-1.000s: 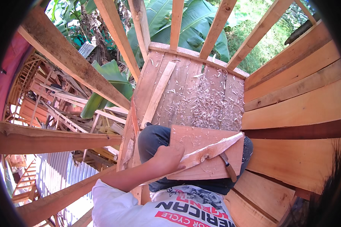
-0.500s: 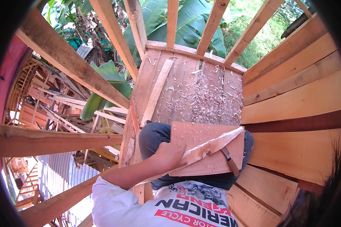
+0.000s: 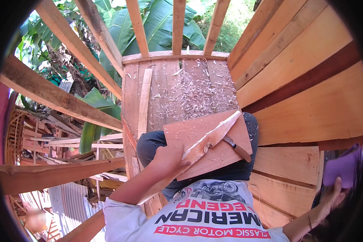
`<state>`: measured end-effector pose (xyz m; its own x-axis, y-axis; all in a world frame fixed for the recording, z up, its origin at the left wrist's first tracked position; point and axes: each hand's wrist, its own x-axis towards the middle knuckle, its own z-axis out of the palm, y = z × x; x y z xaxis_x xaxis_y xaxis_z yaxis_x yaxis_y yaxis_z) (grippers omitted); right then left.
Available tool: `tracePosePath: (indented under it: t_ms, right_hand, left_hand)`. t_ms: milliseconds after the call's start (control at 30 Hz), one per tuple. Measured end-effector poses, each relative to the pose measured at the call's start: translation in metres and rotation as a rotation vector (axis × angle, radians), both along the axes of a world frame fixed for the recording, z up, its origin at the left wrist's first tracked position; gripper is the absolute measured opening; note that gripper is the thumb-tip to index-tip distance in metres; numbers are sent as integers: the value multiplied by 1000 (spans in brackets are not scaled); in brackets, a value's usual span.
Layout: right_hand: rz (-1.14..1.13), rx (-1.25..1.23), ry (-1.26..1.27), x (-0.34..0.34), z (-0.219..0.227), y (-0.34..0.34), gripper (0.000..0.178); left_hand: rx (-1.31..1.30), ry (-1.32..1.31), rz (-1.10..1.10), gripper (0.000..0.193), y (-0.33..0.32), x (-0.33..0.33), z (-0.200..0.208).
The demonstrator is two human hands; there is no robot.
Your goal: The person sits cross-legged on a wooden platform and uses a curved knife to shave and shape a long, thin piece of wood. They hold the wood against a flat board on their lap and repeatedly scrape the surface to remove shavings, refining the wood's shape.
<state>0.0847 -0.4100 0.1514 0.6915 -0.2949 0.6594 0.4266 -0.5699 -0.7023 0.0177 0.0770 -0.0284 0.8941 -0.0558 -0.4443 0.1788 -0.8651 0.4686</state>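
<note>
Open air over the board (image 3: 186, 132), tight at its left and right edges.
The board's far-left part gives room among a few shavings (image 3: 191, 126); a long piece of wood (image 3: 218, 133) runs diagonally across its middle, the left hand (image 3: 169, 157) gripping it blocks the board's left edge, and a knife (image 3: 239, 151) bars its right edge. Between wood and knife, the board's near side is reachable. From the right hand (image 3: 335, 195), holding a purple object (image 3: 343, 167) well to the board's right, a way leads over planks (image 3: 288, 161).
</note>
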Motion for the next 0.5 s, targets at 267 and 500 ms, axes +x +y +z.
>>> tracePosePath:
  t_ms: [267,500]
  right_hand:
    - [862,-34,306,28,-66,187,84]
    - [1364,-67,389,42,-33,261,80]
  left_hand:
    - [48,5,13,49,2,-3,-2]
    - [-113,15,125,51,3,-7,-12]
